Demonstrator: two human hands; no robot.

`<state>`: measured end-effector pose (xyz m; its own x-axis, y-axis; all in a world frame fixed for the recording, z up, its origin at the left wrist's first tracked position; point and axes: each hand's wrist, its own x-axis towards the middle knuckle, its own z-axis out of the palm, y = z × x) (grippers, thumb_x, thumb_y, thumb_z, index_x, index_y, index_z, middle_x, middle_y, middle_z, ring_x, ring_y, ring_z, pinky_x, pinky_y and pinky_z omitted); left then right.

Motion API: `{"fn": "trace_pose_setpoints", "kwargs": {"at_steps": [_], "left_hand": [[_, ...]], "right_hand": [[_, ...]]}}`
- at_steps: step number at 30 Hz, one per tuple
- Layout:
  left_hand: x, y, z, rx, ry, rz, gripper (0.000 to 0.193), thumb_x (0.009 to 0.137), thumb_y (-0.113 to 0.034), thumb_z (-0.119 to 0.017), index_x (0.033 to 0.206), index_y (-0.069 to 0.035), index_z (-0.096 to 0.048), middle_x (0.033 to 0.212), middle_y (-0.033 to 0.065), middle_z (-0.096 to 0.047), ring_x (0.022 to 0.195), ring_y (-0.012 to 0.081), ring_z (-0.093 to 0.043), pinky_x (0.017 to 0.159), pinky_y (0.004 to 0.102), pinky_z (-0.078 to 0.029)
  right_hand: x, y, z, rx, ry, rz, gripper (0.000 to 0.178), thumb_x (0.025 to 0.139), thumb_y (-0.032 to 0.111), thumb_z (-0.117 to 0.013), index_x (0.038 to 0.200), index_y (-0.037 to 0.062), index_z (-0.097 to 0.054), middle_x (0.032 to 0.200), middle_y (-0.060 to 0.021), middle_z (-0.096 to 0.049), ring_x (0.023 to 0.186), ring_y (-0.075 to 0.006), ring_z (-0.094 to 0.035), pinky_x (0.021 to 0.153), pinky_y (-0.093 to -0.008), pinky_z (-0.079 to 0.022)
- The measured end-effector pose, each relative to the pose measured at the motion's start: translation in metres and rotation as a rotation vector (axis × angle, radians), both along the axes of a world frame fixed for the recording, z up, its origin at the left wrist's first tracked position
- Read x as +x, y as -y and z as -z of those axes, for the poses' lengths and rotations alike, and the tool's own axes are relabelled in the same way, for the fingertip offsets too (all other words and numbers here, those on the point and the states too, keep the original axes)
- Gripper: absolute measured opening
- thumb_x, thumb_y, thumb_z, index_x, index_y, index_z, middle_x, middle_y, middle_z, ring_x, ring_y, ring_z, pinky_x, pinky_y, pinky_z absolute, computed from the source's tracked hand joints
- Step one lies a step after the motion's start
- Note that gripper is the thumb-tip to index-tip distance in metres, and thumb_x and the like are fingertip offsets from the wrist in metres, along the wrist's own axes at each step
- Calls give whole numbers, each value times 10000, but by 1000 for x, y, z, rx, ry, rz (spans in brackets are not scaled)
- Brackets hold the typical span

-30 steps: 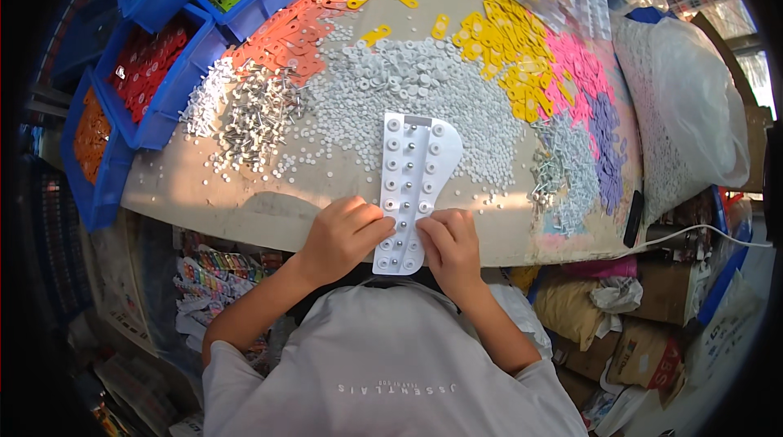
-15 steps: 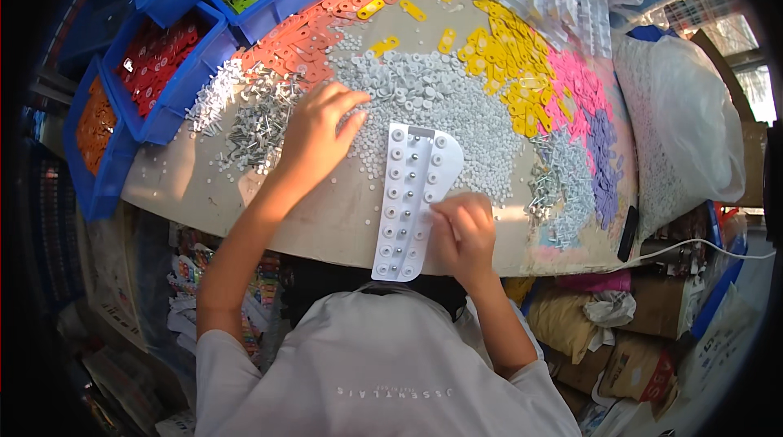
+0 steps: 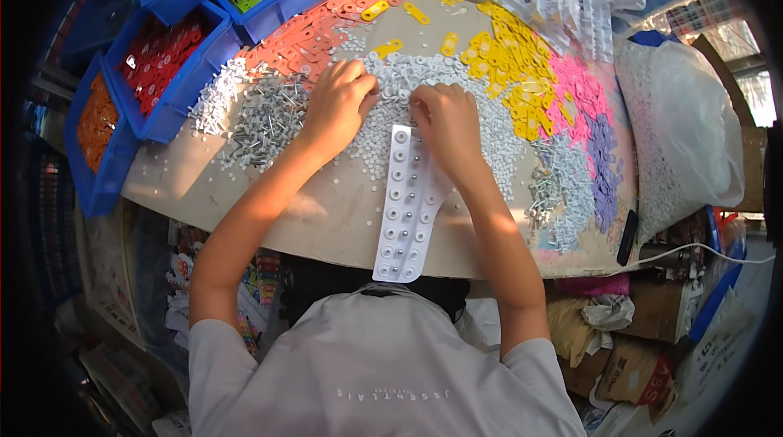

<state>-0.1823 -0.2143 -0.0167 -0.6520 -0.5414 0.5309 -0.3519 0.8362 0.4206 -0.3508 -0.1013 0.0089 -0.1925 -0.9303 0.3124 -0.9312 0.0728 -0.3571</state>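
A white plastic tray (image 3: 393, 203) lies at the table's front edge. Round white washers sit in two rows along it, with small metal pins down the middle. At the pile of small white plastic rings (image 3: 408, 72) beyond the tray, my left hand (image 3: 341, 107) has its fingers pressed together. To its right my right hand (image 3: 449, 123) is closed likewise, its fingertips in the pile just past the tray's far end. What either hand pinches is too small to make out. My right hand and forearm cover the tray's upper right side.
Blue bins (image 3: 175, 94) with coloured pieces stand at far left. Loose metal pins (image 3: 265, 123), orange strips (image 3: 306, 25), yellow strips (image 3: 514, 58), pink pieces (image 3: 581, 86) and purple pieces (image 3: 602, 168) ring the pile. A full clear bag (image 3: 677, 127) stands at right.
My right hand has moved from beside the tray up and left to the ring pile. My left hand has shifted slightly right and its fingers have closed.
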Motion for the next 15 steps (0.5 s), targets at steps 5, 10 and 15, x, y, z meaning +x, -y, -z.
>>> {"fn": "trace_pose_setpoints", "kwargs": {"at_steps": [5,10,15], "left_hand": [[18,-31,-34,340,-32,33,109,843,-79,-744,927,-41,-686,863,80,-666,853,265,-627,767,384,-495],[45,-86,-44,604,-107,214,135,851,-123,-755,972,-67,-729,835,59,-679,811,243,-617,730,375,-508],[81,-128,-48,742,54,404,132,808,-72,-782,938,-69,-759,899,43,-663,890,205,-622,776,340,-504]], "right_hand": [[-2,7,7,1,34,-16,95,800,97,-714,894,97,-699,862,-73,-668,905,-283,-607,817,-398,-446],[-6,-8,0,-94,162,-62,89,808,60,-707,863,54,-637,868,-108,-670,852,-332,-605,769,-434,-474],[24,-82,-43,-20,360,-42,90,849,51,-700,897,27,-627,855,-118,-659,845,-325,-601,769,-421,-472]]}}
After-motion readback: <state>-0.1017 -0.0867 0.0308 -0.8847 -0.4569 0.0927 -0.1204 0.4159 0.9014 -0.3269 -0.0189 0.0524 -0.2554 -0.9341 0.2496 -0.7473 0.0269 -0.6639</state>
